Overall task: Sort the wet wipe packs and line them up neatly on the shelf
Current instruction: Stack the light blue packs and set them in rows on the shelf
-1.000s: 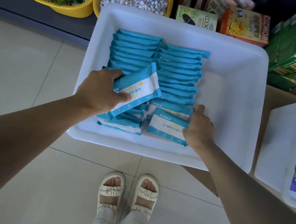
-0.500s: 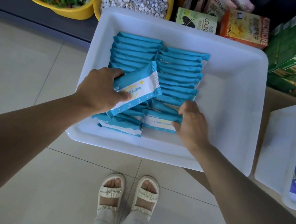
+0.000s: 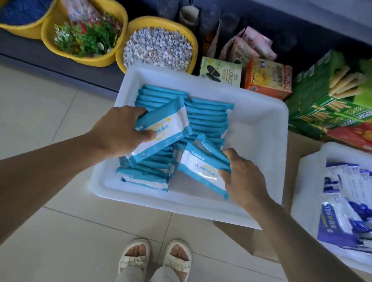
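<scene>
A white plastic bin (image 3: 262,137) sits in front of me with two rows of teal and white wet wipe packs (image 3: 208,115) standing on edge inside it. My left hand (image 3: 119,130) grips one teal pack (image 3: 164,130) and holds it tilted above the left row. My right hand (image 3: 244,178) is closed on another teal pack (image 3: 200,167), lifted flat from the near end of the right row. The right half of the bin floor is bare.
A second white bin (image 3: 308,188) at the right holds blue and white wipe packs (image 3: 358,210). Yellow bowls (image 3: 160,45) of pebbles, plastic plants and blue material sit on the low dark shelf (image 3: 47,57). Snack boxes (image 3: 269,78) stand behind the bin. My sandalled feet (image 3: 155,257) are below.
My right hand has picked a pack out of the right row's near end and lifted it. The left hand still holds its pack. The view has tilted up, showing more shelf.
</scene>
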The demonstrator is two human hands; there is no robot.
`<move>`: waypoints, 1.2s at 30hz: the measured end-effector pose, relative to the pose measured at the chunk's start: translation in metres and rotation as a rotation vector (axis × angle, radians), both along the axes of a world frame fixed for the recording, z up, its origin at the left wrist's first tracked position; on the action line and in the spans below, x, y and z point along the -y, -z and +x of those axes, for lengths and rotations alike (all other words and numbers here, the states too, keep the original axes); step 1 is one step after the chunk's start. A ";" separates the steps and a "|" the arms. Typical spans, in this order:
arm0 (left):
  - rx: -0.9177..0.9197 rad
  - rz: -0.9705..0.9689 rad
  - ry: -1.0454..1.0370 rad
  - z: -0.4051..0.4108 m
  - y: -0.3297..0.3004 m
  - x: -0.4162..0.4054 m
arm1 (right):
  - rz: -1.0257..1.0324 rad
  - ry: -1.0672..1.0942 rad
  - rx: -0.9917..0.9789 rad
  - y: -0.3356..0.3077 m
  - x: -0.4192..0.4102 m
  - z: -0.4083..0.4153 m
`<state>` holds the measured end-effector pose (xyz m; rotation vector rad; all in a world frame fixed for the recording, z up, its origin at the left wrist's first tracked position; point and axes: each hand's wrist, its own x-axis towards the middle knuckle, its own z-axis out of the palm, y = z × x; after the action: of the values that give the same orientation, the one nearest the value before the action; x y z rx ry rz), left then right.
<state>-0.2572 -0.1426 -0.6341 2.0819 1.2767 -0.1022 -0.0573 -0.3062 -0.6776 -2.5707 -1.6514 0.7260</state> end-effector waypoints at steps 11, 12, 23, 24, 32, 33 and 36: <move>0.133 0.167 0.203 0.026 -0.252 -0.027 | 0.225 0.113 0.072 -0.289 -0.001 0.047; 0.149 0.196 0.207 0.028 -0.279 -0.028 | 0.250 0.119 0.091 -0.317 0.000 0.049; 0.300 0.439 0.282 0.055 -0.510 -0.032 | 0.520 0.186 0.257 -0.560 0.014 0.073; 0.315 0.455 0.284 0.059 -0.524 -0.033 | 0.551 0.194 0.282 -0.575 0.015 0.077; 0.389 0.596 0.295 0.103 -0.611 -0.053 | 0.681 0.179 0.317 -0.665 -0.007 0.136; 0.396 0.606 0.290 0.111 -0.619 -0.057 | 0.695 0.168 0.319 -0.672 -0.013 0.146; 0.391 0.634 0.280 0.136 -0.640 -0.071 | 0.724 0.129 0.340 -0.691 -0.037 0.181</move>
<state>-0.1208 -0.0713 0.0058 2.6279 0.8316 0.6336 0.1241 -0.2693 0.0137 -2.2820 -1.4225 -0.2994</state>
